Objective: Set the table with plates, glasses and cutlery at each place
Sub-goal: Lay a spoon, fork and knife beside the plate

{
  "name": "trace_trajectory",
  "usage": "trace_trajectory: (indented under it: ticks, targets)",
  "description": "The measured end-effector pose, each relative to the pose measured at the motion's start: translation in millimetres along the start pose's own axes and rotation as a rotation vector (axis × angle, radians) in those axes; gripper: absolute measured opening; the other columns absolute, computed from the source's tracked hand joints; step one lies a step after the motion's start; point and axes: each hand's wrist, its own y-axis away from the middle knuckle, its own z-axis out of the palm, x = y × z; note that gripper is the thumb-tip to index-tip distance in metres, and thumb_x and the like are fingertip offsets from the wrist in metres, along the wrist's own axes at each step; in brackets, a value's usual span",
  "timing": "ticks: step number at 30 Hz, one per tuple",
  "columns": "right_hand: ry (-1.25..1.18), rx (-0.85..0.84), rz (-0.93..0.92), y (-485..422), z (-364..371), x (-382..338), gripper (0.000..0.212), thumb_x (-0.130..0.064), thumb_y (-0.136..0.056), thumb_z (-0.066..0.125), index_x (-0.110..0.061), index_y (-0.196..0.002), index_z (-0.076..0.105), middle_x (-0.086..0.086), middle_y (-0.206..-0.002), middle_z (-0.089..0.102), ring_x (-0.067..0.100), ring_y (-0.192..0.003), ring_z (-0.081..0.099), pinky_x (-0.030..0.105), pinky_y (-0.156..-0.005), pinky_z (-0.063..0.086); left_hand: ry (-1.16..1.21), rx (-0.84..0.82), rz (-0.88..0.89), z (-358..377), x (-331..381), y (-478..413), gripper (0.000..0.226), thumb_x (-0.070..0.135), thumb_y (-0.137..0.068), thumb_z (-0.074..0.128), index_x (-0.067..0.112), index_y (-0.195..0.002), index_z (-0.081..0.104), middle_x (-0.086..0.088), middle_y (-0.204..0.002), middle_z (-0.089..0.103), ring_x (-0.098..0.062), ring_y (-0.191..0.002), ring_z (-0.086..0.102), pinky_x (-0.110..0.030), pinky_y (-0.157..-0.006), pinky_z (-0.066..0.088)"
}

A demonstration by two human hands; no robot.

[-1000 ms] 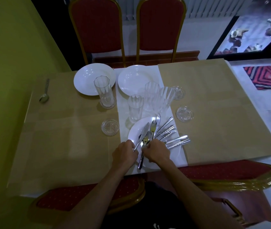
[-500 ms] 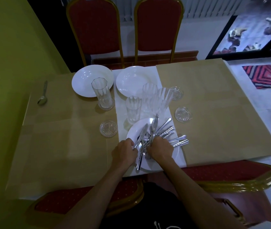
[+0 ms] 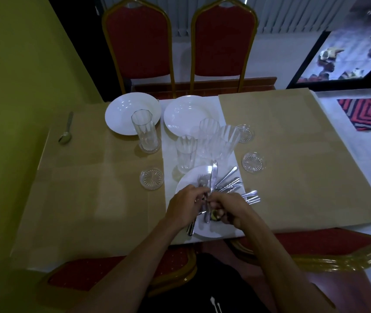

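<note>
Silver cutlery (image 3: 227, 184) lies heaped on the white plate (image 3: 211, 232) in the lower middle, both the left hand (image 3: 185, 207) and right hand (image 3: 232, 210) curled round some pieces, so lift one set out slowly, away from the glasses (image 3: 209, 141) just above.

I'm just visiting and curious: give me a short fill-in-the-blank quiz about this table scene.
1. The left hand and right hand grip cutlery over a white ____.
2. A lone ____ lies near the green wall.
3. At the far side of the table stand ____ red chairs.
Missing: plate; spoon; two.
</note>
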Motion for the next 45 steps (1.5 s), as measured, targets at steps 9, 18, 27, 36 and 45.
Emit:
trace_trajectory:
  ticks: [9,18,27,36,45]
  targets:
    - [0.114,0.14,-0.32,13,-2,-10,0.015,-0.012,-0.088,0.068,-0.008,-0.074,0.07,0.013,-0.067,0.063,0.015,-0.044,0.05,0.022,-0.043,0.039,0.15,0.24,0.016,-17,1,-3,0.029,0.036,-0.098,0.051,0.024,-0.115,0.071,0.002,-0.099,0.071,-0.012,-0.09,0.065,-0.03,-0.077,0.051]
    - [0.51,-0.066,-0.639,6,69,-43,0.016,-0.021,-0.09,0.073,-0.021,-0.105,0.078,-0.007,-0.09,0.077,0.005,-0.055,0.065,0.023,-0.066,0.054,0.429,0.356,-0.185,-85,-30,15,0.021,0.029,-0.098,0.057,0.027,-0.097,0.077,0.007,-0.086,0.066,-0.003,-0.088,0.06,-0.013,-0.071,0.044]
    - [0.578,-0.174,-0.692,-17,195,-80,0.01,-0.031,-0.091,0.07,-0.024,-0.093,0.077,-0.011,-0.081,0.075,-0.003,-0.071,0.069,0.011,-0.068,0.049,0.596,0.556,-0.446,-151,-109,20,0.019,0.023,-0.094,0.064,0.018,-0.082,0.076,0.017,-0.055,0.062,0.005,-0.056,0.055,-0.009,-0.055,0.041]
    - [0.697,-0.12,-0.609,-80,323,-110,0.009,-0.023,-0.089,0.068,-0.017,-0.095,0.071,-0.002,-0.087,0.075,0.013,-0.083,0.071,0.026,-0.077,0.056,0.548,0.556,-0.574,-208,-227,-15,0.02,0.027,-0.089,0.067,0.015,-0.075,0.074,0.005,-0.066,0.069,0.001,-0.058,0.059,-0.014,-0.055,0.041]
    - [0.696,-0.001,-0.579,-150,394,-165,0.011,-0.014,-0.086,0.065,-0.018,-0.091,0.074,0.002,-0.094,0.074,0.022,-0.093,0.069,0.038,-0.088,0.055,-0.271,0.558,-0.241,-210,-343,-50,0.024,0.018,-0.097,0.051,0.007,-0.114,0.065,-0.012,-0.12,0.061,-0.027,-0.114,0.057,-0.038,-0.1,0.045]
